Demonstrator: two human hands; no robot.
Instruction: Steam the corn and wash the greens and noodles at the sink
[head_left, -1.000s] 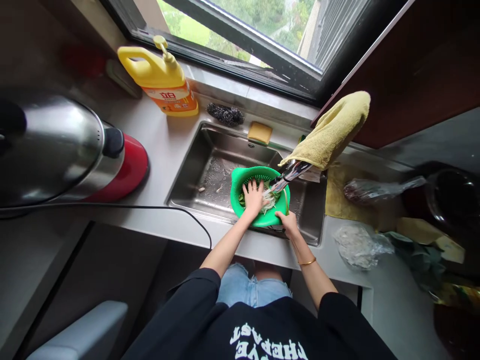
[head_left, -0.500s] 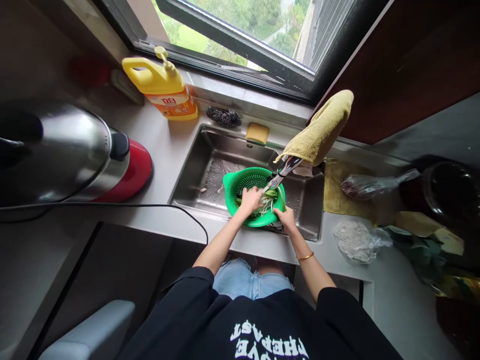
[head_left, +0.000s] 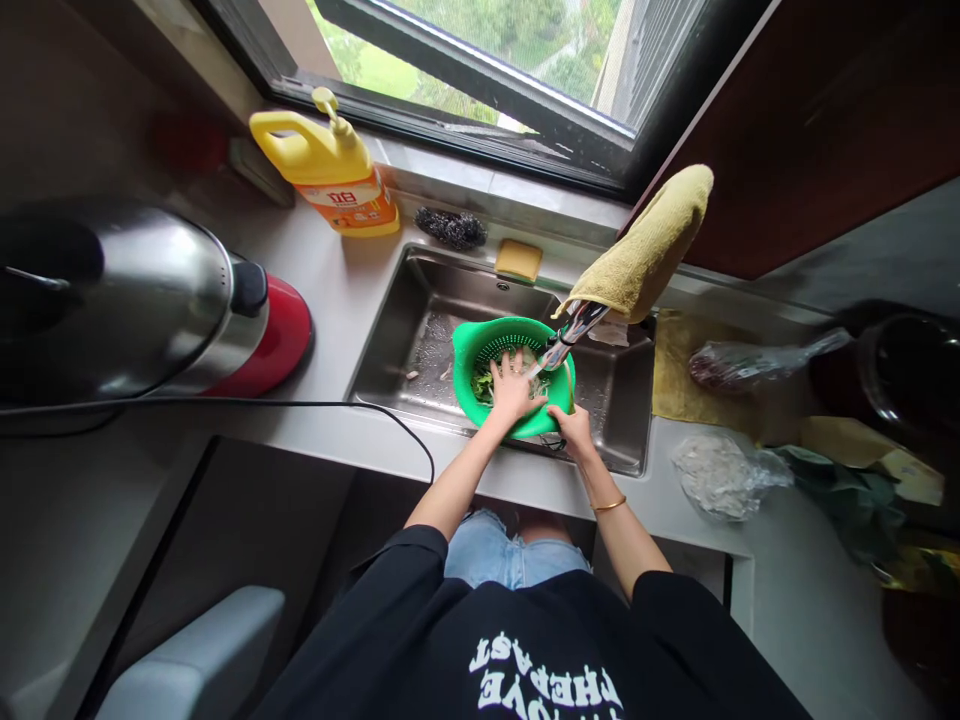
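A green plastic colander [head_left: 466,358] is held inside the steel sink, with leafy green and pale strands of vegetables [head_left: 483,383] in it. My left hand [head_left: 515,388] reaches into the colander, its fingers spread over the vegetables and partly covering them. At the right rim, my right hand [head_left: 574,430] grips the colander, thumb on the inner side. Just above my left hand is the end of a faucet [head_left: 576,328], its upper part covered by a yellow cloth [head_left: 649,245].
Around the sink [head_left: 386,330] stand a yellow detergent bottle [head_left: 345,185], a dark scouring pad [head_left: 450,228] and a sponge [head_left: 518,261]. A steel and red appliance [head_left: 281,335] and its black cord lie left. Plastic bags [head_left: 716,478] sit right, below an open window [head_left: 495,80].
My left hand has shifted slightly right and its fingers have spread flat over the vegetables. The colander has tilted a little; my right hand keeps its hold.
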